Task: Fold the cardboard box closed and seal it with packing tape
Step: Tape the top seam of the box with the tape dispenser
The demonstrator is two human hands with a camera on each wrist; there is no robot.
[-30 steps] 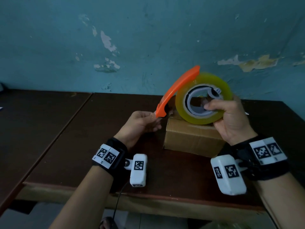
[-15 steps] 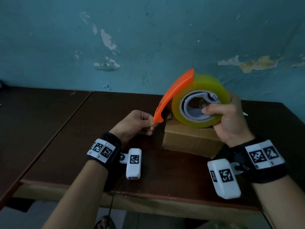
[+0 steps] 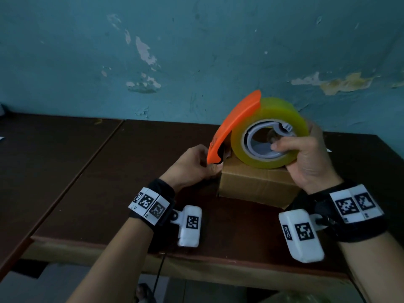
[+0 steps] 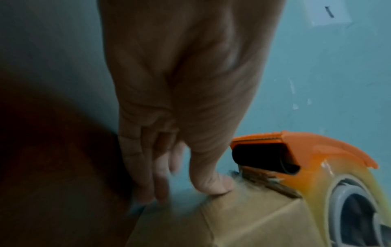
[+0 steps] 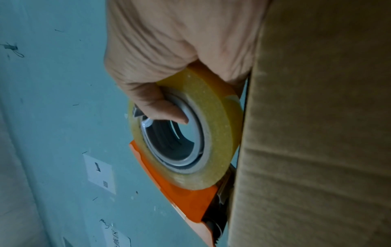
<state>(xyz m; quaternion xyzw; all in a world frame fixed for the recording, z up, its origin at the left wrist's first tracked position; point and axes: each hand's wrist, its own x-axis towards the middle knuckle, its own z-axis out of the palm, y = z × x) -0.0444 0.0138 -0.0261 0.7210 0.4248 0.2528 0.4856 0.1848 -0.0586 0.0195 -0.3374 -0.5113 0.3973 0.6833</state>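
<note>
A small brown cardboard box [image 3: 255,188] stands closed on the dark wooden table [image 3: 113,184]. My right hand [image 3: 290,149] grips a yellow tape roll [image 3: 277,119] in an orange dispenser [image 3: 235,125], thumb inside the grey core [image 5: 190,147]. The roll rests on the box top [image 5: 317,133], with the dispenser mouth [image 4: 262,155] at the left top edge. My left hand [image 3: 209,171] is at that edge. Its thumb [image 4: 213,183] presses on the corner of the box [image 4: 243,222] and its fingers [image 4: 148,180] reach down the left side. A blurred pale tape end seems pinched between them.
A blue peeling wall [image 3: 196,62] rises just behind the table. A second dark table [image 3: 39,162] adjoins on the left. The table's front edge [image 3: 196,259] is near my wrists. Paper labels [image 5: 99,173] are stuck on the wall.
The dispenser has come down and to the left, its tip now at the box's left top edge. My left hand has moved right, from the dispenser tip onto the box corner.
</note>
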